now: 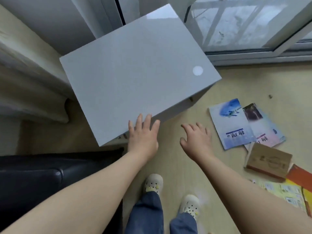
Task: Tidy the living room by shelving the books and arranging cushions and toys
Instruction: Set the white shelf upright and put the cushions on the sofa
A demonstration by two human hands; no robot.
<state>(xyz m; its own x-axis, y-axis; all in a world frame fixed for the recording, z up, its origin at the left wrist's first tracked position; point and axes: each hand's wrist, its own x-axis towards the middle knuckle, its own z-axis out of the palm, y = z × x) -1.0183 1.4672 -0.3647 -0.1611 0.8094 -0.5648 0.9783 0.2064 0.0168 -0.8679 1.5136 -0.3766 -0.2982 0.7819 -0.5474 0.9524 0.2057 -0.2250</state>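
Observation:
Several books lie scattered on the wooden floor to my right. A pale blue book (231,124) with a whale picture partly covers a pink-and-blue one (268,130). Below them sits a brown book (268,160), then a yellow sheet (283,191) and an orange cover (298,176) at the frame edge. My left hand (143,134) is held out with straight fingers at the near corner of the white cabinet (135,68); whether it touches the cabinet is unclear. My right hand (196,141) hovers over bare floor, fingers spread, holding nothing, just left of the blue book.
A dark leather sofa (33,179) fills the lower left. Pale curtains (22,78) hang at the left. A glass sliding door (253,24) runs along the top right. My feet in white clogs (152,183) stand on the floor between sofa and books.

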